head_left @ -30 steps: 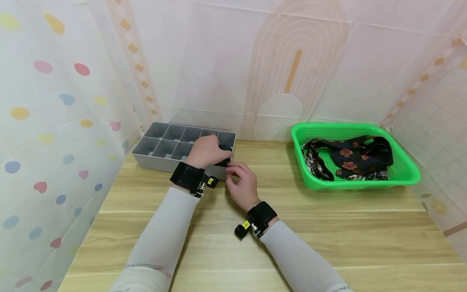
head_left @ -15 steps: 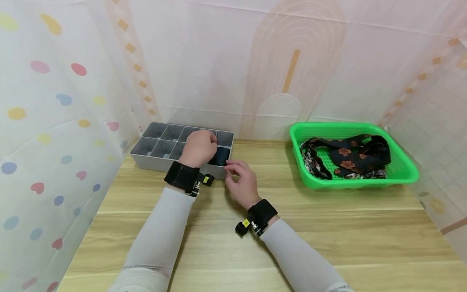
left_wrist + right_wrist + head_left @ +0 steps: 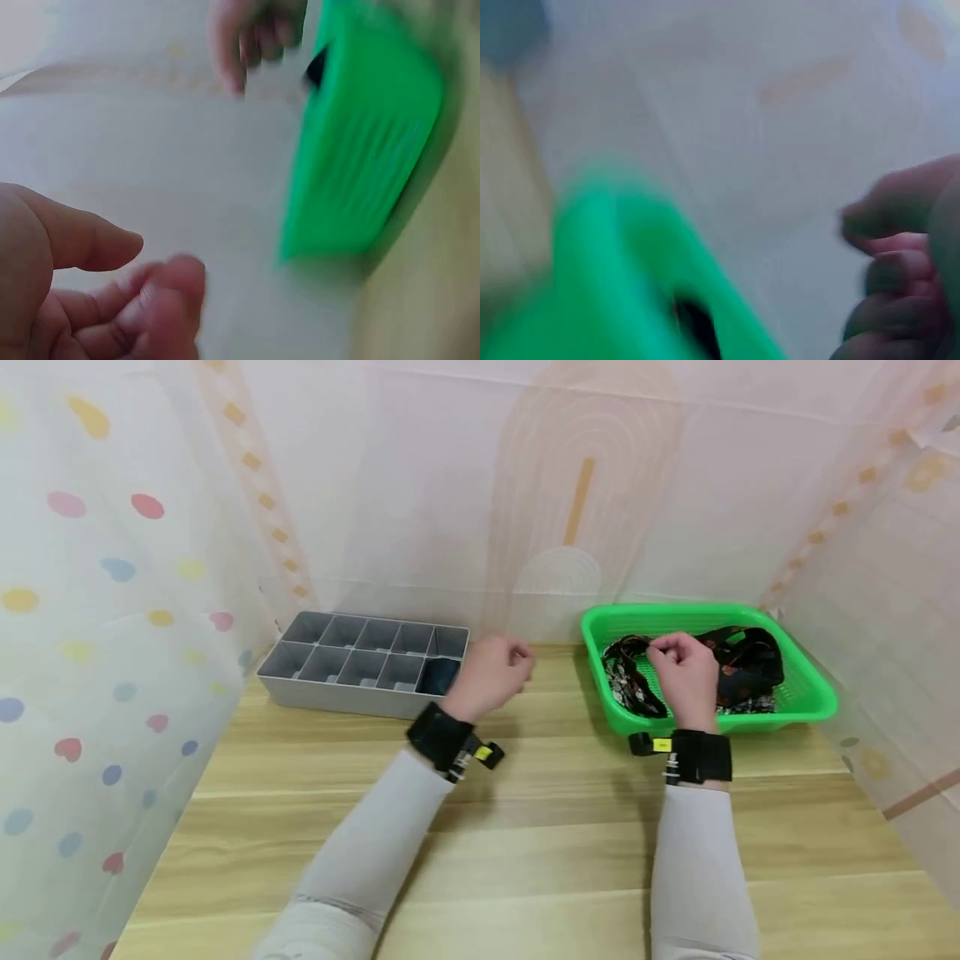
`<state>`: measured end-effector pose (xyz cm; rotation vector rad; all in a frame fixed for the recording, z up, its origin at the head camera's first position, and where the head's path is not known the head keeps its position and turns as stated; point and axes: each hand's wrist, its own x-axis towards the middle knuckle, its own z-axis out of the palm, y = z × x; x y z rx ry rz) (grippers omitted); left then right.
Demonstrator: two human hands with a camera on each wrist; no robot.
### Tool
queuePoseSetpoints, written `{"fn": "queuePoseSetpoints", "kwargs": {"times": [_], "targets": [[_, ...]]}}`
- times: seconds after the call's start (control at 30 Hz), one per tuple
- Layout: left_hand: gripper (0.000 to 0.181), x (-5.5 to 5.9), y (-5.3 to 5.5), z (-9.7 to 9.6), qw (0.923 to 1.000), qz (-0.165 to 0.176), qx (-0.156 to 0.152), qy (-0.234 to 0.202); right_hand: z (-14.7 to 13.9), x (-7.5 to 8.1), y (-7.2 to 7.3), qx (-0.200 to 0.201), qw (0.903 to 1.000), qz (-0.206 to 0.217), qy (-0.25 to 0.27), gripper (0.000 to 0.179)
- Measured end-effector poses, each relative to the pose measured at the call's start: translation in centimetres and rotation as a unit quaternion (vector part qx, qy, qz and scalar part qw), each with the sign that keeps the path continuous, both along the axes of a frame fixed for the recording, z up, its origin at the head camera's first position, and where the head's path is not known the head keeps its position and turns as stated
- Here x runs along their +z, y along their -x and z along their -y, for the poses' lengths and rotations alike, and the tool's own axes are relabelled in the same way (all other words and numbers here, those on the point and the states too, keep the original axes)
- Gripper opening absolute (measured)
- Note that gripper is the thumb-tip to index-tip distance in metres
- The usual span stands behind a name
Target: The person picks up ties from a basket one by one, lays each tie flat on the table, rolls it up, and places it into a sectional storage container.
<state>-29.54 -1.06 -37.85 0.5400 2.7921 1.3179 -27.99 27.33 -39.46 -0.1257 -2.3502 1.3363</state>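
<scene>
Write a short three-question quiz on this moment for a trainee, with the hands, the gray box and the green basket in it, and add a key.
1. Count: how many compartments does the box have?
2. True or false: the dark blue item lies in the box's back row.
3. Fill the gap: the hand nearer the basket is the person's ____ hand.

Key:
1. Ten, in two rows of five.
2. False; the dark blue item lies in the front row, at the right end.
3. Right; the right hand is at the basket.
</scene>
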Motion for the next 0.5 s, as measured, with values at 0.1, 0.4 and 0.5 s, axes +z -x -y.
{"fn": "queuePoseSetpoints", "kwargs": {"times": [0.1, 0.4, 0.5], "targets": [[0.031, -2.8, 0.4, -4.3, 0.9932, 0.093, -0.010, -0.070, -2.4, -1.1, -0.3, 0.004, 0.9900, 0.077, -0.118, 0.026], [0.018, -9.0, -0.2, -12.1, 0.8393, 0.308, -0.008, -0.448, -2.9, -2.3, 0.9, 0.071, 0.9412, 0.192, -0.269, 0.051], [0.009, -9.3, -0.4, -12.6, 0.8256, 0.306, -0.013, -0.474, -2.9, -2.0, 1.3, 0.100, 0.9134, 0.262, -0.295, 0.060]]}}
